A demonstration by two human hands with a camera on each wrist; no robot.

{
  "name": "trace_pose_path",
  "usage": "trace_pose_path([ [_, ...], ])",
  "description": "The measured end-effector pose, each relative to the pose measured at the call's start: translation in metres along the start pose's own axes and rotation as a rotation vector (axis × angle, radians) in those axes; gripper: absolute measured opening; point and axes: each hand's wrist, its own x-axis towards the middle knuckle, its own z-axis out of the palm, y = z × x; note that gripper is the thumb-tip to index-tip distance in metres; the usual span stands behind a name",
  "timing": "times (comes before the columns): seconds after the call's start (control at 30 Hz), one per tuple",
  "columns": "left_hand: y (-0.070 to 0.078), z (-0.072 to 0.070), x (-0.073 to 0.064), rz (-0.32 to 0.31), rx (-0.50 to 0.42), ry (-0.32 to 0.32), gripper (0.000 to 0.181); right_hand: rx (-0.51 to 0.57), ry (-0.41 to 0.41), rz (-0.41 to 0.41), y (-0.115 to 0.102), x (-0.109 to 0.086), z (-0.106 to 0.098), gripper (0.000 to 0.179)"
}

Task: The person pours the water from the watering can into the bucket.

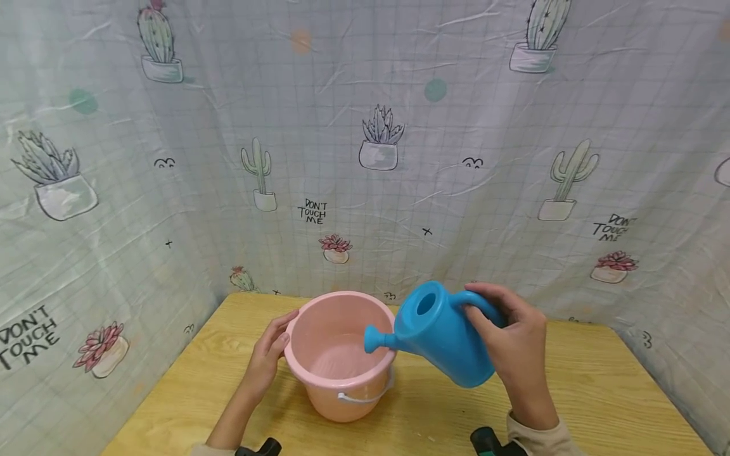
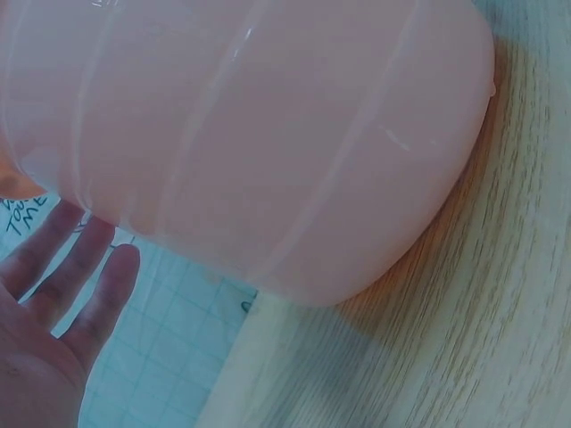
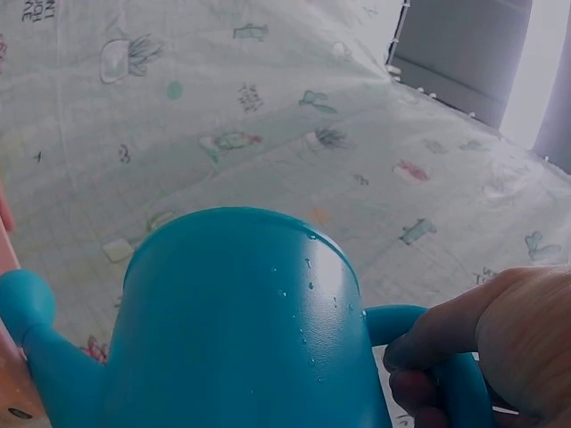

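Observation:
A pink bucket [image 1: 346, 396] stands upright on the wooden table. My left hand [image 1: 272, 351] rests against the left outer side of its rim, and in the left wrist view its extended fingers [image 2: 107, 285] touch the bucket wall. My right hand [image 1: 516, 339] grips the handle of a blue watering can [image 1: 450, 339]. The can is held up off the table and tilted left, its spout head [image 1: 373, 339] over the right part of the bucket's opening. No stream of water shows at the spout. Water drops cling to the can [image 3: 241, 330] in the right wrist view.
The wooden table [image 1: 576, 386] stretches to both sides of the bucket. A pale curtain [image 1: 445, 190] printed with cacti hangs behind and beside it. The bucket's white carrying handle [image 1: 365, 399] hangs down at its front.

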Motion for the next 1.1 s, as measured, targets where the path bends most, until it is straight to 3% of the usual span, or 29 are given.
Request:
trace_pose_path([
  [1.1, 0.0001, -0.0010, -0.0005, -0.003, 0.006, -0.004, 0.043, -0.027, -0.004, 0.008, -0.0010, 0.0005, -0.0009, 0.026],
])
